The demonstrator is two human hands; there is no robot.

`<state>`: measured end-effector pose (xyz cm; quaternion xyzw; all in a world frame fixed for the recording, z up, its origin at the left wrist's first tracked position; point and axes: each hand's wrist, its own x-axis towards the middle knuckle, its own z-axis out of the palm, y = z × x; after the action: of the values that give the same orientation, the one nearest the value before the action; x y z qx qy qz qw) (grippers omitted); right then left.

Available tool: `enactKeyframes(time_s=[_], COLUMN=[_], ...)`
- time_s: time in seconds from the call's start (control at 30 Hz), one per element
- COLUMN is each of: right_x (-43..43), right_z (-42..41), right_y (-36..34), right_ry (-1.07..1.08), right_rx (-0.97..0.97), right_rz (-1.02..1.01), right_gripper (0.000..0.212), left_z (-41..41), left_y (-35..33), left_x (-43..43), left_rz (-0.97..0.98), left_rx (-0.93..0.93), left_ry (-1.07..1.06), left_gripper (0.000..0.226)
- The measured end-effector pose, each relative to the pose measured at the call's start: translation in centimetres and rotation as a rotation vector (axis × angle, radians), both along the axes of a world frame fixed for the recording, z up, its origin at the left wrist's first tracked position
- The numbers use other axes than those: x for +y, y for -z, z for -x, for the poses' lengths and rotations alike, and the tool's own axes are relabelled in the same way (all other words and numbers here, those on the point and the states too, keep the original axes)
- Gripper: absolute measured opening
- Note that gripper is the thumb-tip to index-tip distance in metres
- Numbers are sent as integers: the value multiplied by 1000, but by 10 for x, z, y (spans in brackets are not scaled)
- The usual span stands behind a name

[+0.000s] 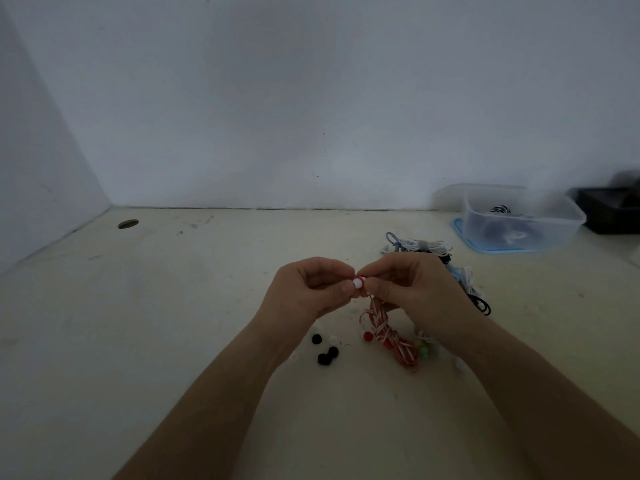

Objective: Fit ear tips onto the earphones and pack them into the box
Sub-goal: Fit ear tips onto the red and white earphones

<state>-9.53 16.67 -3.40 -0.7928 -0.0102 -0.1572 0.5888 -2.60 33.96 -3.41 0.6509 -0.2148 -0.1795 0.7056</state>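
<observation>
We see our left grip (313, 289) pinching a white ear tip (356, 283) against the red earbud (361, 279), which our right grip (412, 289) pinches, both raised above the counter (173, 306). The red-and-white braided cable (388, 336) trails down onto the counter, with loose black ear tips (325, 353) lying just beside it. A clear plastic box (554, 233) stands far right, near the wall.

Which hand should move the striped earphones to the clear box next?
Right hand: it already holds the red-and-white striped earphones, and the clear plastic box sits far right, on its side.
</observation>
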Motion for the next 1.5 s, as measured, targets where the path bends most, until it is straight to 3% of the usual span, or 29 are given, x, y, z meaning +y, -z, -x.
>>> enactKeyframes(time_s=[0.43, 0.67, 0.83, 1.0, 1.1, 1.37, 1.5], right_x=[-3, -5, -5, -7, -8, -10, -7], right_z=[1, 0, 0, -1, -3, -4, -3], right_y=[-2, -3, -4, -5, -5, -10, -11], right_ry=[18, 3, 13, 13, 18, 35, 41], right_rx=[-29, 77, 91, 129, 133, 145, 238], right_rz=[29, -144, -309, -415, -494, -605, -654], right_gripper=[6, 6, 8, 10, 14, 38, 36], left_z=[3, -1, 3, 7, 7, 11, 10], left_y=[-1, 4, 10, 9, 7, -11, -10], left_x=[-2, -3, -9, -10, -10, -3, -2], left_rz=[-77, -430, -609, -666, -605, -172, -27], left_rx=[-139, -539, -570, -644, -595, -171, -34], left_ry=[-37, -42, 104, 97, 51, 11, 45], left_gripper=[14, 10, 35, 26, 20, 19, 21])
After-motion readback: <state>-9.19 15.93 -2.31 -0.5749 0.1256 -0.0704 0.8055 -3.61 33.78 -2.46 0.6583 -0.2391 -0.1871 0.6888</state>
